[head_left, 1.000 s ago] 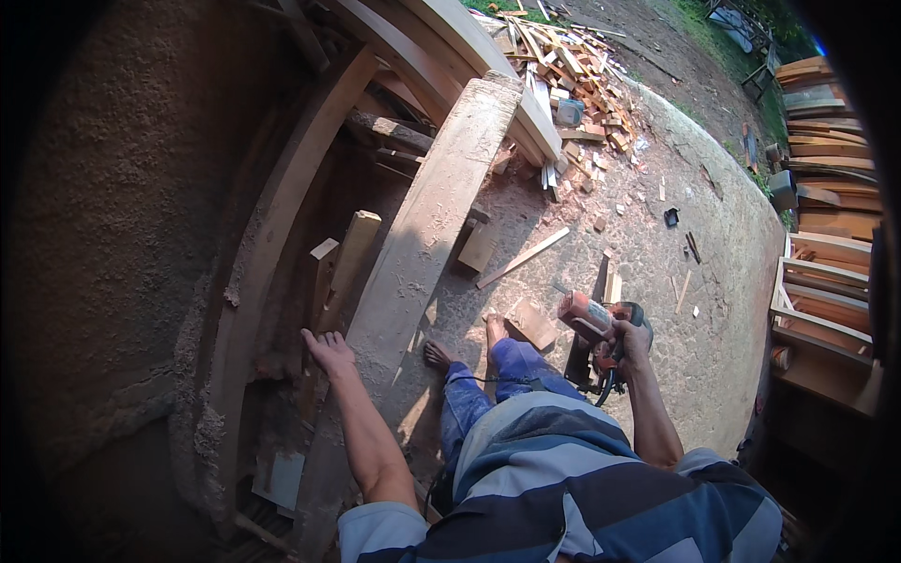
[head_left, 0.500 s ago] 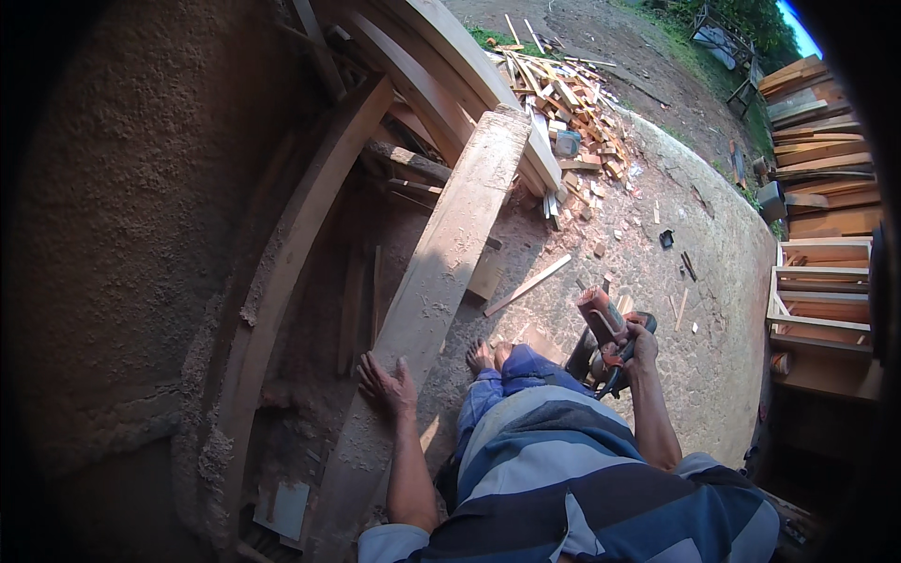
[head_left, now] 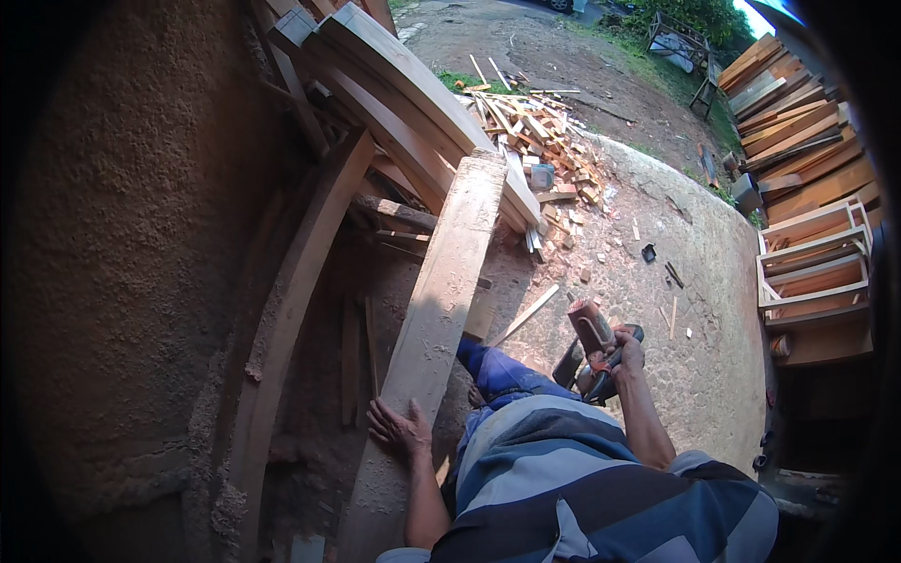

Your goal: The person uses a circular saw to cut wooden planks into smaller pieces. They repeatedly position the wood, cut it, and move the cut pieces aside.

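My left hand [head_left: 402,427] rests palm down on a long, thick plank [head_left: 436,310], its fingers spread over the left edge. Curly shavings are scattered along the plank's upper face. Out to my right, away from the wood, my right hand [head_left: 627,355] is wrapped round the handle of a red and black power tool that looks like an electric planer [head_left: 591,328]. It hangs tilted beside my body, and its underside is hidden.
Left of the plank runs another long beam [head_left: 300,281], near a rough wall [head_left: 122,235]. Stacked timbers [head_left: 404,84] stand at the far end, beside a heap of offcuts [head_left: 544,141]. Boards [head_left: 798,122] and a wooden frame [head_left: 815,253] line the right side. Small scraps litter the floor.
The whole view has shifted, and my feet, seen before, are now mostly hidden as a leg moves toward the plank. The left hand stays on the plank; the right still grips the planer.
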The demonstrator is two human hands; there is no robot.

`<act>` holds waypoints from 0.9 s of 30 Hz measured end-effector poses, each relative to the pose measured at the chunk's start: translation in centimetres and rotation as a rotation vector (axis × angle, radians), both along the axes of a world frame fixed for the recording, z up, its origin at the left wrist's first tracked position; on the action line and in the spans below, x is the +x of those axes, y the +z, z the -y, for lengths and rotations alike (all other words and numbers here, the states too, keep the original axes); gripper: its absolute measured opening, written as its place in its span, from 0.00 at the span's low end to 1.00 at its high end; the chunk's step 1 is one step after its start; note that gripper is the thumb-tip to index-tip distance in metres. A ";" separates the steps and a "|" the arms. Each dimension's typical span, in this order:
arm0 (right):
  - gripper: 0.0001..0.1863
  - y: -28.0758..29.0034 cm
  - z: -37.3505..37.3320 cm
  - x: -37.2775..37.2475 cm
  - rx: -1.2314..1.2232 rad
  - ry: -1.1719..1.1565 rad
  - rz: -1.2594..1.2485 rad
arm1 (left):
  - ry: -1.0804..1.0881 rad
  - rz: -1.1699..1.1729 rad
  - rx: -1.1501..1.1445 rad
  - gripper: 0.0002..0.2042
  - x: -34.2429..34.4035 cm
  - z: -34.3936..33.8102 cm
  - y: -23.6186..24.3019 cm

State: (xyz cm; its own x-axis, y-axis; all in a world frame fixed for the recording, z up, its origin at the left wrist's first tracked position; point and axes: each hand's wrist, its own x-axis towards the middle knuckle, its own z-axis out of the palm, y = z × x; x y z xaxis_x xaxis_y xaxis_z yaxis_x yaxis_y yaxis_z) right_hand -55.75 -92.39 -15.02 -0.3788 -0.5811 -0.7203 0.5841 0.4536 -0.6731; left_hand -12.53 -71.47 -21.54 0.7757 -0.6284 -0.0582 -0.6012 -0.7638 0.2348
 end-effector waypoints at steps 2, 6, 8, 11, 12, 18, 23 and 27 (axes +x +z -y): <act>0.02 0.0 0.2 -0.3 -0.034 -0.015 0.003 | -0.005 0.000 -0.012 0.43 0.0 -0.2 -0.5; 0.01 -0.3 0.8 -1.3 -0.021 -0.046 -0.023 | -0.030 0.050 -0.048 0.42 0.0 -0.6 -1.2; 0.01 -0.9 0.9 -2.7 -0.015 -0.088 -0.015 | -0.035 0.083 -0.050 0.41 0.0 -0.7 -1.6; 0.05 -2.5 0.9 -6.7 -0.028 -0.050 0.020 | -0.021 0.120 -0.064 0.40 -0.7 0.1 -2.4; 0.05 -2.7 1.1 -7.3 -0.032 -0.038 -0.035 | -0.014 0.139 -0.071 0.39 -0.7 -0.1 -2.6; 0.06 -1.4 3.5 -7.9 0.034 -0.198 -0.124 | 0.012 0.163 -0.218 0.33 0.8 1.0 -2.6; 0.10 -6.5 7.8 -10.5 0.205 -0.350 -0.182 | 0.125 0.052 -0.561 0.26 4.6 11.0 -1.9; 0.10 -10.8 13.5 -12.3 0.284 -0.391 -0.072 | 0.086 -0.163 -1.029 0.21 8.2 25.6 1.8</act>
State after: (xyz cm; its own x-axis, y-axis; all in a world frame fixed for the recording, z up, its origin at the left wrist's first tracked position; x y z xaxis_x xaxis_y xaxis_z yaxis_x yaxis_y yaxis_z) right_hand -68.09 -105.86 -25.84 -0.5839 -0.1694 -0.7939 0.7043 0.3808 -0.5992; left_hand -4.31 -97.08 -19.75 0.8510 -0.3764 0.3661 -0.4570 -0.1876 0.8694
